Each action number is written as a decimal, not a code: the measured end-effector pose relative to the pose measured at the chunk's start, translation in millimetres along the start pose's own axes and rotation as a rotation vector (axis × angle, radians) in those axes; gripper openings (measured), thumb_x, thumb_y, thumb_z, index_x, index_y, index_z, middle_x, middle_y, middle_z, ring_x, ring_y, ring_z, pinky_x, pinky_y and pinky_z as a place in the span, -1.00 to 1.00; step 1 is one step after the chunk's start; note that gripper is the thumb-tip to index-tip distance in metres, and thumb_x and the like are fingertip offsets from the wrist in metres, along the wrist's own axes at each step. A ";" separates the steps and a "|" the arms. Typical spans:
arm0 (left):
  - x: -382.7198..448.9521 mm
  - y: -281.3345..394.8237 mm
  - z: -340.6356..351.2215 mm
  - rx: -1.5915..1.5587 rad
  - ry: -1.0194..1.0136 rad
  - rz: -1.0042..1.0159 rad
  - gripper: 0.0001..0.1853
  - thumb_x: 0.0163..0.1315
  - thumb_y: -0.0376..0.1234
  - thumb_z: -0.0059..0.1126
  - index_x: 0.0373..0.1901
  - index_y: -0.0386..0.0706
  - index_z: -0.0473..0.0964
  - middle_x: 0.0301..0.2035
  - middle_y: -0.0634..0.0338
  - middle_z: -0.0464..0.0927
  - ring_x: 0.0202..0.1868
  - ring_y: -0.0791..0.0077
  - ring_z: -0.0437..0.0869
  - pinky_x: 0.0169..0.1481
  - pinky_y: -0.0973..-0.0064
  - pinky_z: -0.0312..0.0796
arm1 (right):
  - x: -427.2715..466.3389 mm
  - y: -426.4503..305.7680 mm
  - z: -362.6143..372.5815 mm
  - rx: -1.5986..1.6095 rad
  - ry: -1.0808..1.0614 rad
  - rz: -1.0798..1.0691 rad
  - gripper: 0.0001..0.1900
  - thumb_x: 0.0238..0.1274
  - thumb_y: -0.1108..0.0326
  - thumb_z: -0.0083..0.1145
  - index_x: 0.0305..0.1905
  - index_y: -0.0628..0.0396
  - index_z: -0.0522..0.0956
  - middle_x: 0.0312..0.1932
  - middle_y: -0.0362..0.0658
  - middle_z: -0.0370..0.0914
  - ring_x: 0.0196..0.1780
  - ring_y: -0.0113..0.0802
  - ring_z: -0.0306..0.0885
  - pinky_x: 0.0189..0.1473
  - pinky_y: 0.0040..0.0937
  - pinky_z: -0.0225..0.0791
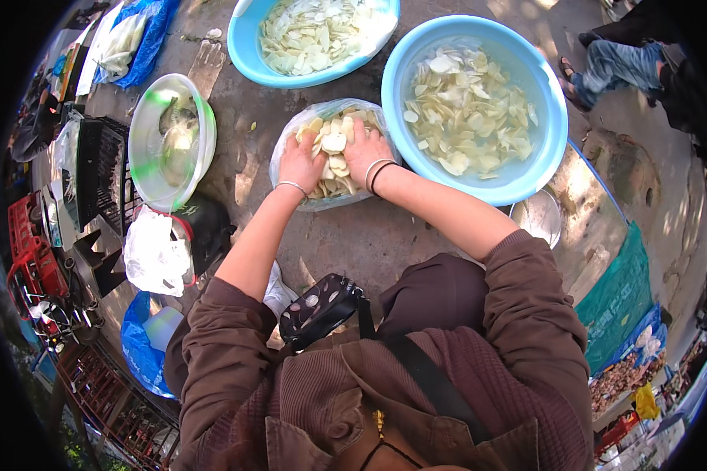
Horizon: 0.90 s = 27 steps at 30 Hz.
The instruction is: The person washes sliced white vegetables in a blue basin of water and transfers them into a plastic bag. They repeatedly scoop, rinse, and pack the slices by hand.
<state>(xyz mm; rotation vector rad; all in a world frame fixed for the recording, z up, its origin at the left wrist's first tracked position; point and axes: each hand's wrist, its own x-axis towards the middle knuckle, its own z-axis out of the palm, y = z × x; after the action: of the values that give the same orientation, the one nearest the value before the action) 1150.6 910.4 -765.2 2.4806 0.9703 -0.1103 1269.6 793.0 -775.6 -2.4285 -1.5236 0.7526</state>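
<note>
Pale sliced vegetable pieces fill a container lined with a clear plastic bag on the ground before me. My left hand lies on the slices at the left side, fingers apart. On the right side, my right hand presses into the slices with its fingers spread, some tips hidden among them. Whether either hand grips a slice, I cannot tell. Close to my right hand stands a large blue plastic basin with slices in water. A second blue basin with more slices is beyond the bag.
At the left are a translucent basin holding something pale in liquid, a white plastic bag and black crates. A metal bowl sits beside the large basin. A person in jeans is at the upper right, near a green sheet.
</note>
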 end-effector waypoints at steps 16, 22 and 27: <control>-33.7 10.2 -64.1 0.100 0.382 0.167 -0.49 0.08 -0.25 0.23 0.08 -0.20 0.39 -0.03 -0.03 0.44 0.08 0.00 0.41 0.20 0.20 0.26 | -19.7 10.8 -58.1 0.081 0.159 -0.003 -0.77 0.18 0.18 0.02 -0.32 0.10 0.57 -0.31 -0.02 0.59 -0.24 -0.08 0.61 -0.20 -0.13 0.46; -39.6 -51.8 -10.1 -0.821 -0.041 -0.644 -0.26 0.07 -0.07 0.30 0.24 -0.17 0.23 0.06 -0.02 0.42 0.06 0.21 0.52 -0.01 0.22 0.48 | 17.9 39.0 -51.1 -0.086 0.289 -0.020 -0.80 0.20 0.40 -0.05 -0.08 0.10 0.40 -0.27 -0.05 0.50 -0.22 -0.05 0.60 -0.26 -0.19 0.50; -49.4 -32.9 -16.6 -0.882 0.056 -0.625 -0.57 0.16 -0.21 0.23 0.03 -0.20 0.45 -0.25 0.09 0.58 -0.38 0.41 0.66 -0.55 0.49 0.54 | 38.8 33.7 -52.4 -0.235 -0.037 0.015 -0.69 0.19 0.42 -0.08 0.01 0.15 0.53 -0.11 0.02 0.61 -0.10 -0.15 0.63 -0.13 -0.27 0.50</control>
<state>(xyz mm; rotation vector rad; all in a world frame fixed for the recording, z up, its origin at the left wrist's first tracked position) 1090.5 908.3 -751.7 1.3482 1.4030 0.1598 1336.2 817.7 -756.9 -2.6073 -1.6973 0.6580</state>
